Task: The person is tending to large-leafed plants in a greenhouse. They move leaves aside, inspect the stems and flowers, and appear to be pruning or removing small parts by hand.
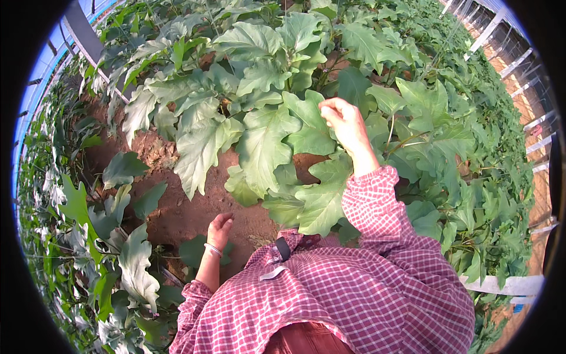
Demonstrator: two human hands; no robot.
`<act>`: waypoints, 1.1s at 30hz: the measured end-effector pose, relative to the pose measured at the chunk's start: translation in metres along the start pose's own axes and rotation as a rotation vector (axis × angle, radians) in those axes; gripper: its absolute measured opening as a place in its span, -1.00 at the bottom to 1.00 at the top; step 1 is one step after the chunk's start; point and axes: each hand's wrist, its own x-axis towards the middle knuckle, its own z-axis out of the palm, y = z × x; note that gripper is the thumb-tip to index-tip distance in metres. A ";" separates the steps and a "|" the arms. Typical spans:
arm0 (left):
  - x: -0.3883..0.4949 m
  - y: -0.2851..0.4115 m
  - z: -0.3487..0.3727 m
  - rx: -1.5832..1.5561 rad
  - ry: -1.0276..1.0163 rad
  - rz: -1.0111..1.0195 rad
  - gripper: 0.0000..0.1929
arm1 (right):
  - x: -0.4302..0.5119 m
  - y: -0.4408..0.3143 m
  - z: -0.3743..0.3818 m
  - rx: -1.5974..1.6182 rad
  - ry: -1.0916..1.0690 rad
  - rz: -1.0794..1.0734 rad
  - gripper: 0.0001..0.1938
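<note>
My right hand (346,123) is raised over broad lobed leaves that look like eggplant foliage. Its fingers are curled in, thumb tip close to the forefinger, and no object shows between them. Just left of these fingers is a large green leaf (310,126); whether they touch it is unclear. Lower down, my left hand (219,229) hangs over the bare soil (194,221) with its fingers loosely bent. A pale bracelet (213,250) circles that wrist. Nothing is visible in the left hand, though its palm side is partly hidden.
Dense plants (128,252) border the soil path on the left, and more foliage (460,132) fills the right. Thin strings rise among the far stems. A pale post (86,37) slants in at upper left; a white bar (504,284) crosses at lower right. Blue sheeting (33,95) lines the left rim.
</note>
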 end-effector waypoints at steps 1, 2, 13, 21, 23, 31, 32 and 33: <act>0.017 0.023 0.007 0.015 -0.059 0.082 -0.66 | 0.043 0.020 0.012 0.090 0.105 0.018 -0.79; 0.028 0.044 0.014 0.024 -0.067 0.078 -0.66 | 0.081 0.045 0.028 -0.039 0.218 0.101 -0.80; 0.209 0.220 0.058 0.545 0.094 0.623 -0.59 | 0.248 0.254 0.102 0.326 -0.079 0.531 -0.65; 0.304 0.217 0.134 1.124 -0.247 0.502 -0.24 | 0.314 0.285 0.066 0.078 0.115 0.541 -0.73; 0.305 0.199 0.137 1.160 -0.348 0.440 -0.24 | 0.327 0.317 0.058 0.108 0.278 0.709 -0.72; 0.312 0.170 0.133 1.248 -0.541 0.276 -0.29 | 0.243 0.463 0.020 0.288 0.569 1.316 -0.73; 0.315 0.170 0.131 1.234 -0.585 0.216 -0.28 | 0.218 0.469 0.013 0.186 0.370 1.322 -0.70; 0.318 0.170 0.128 1.082 -0.549 0.284 -0.30 | 0.195 0.468 0.003 0.216 0.173 1.324 -0.67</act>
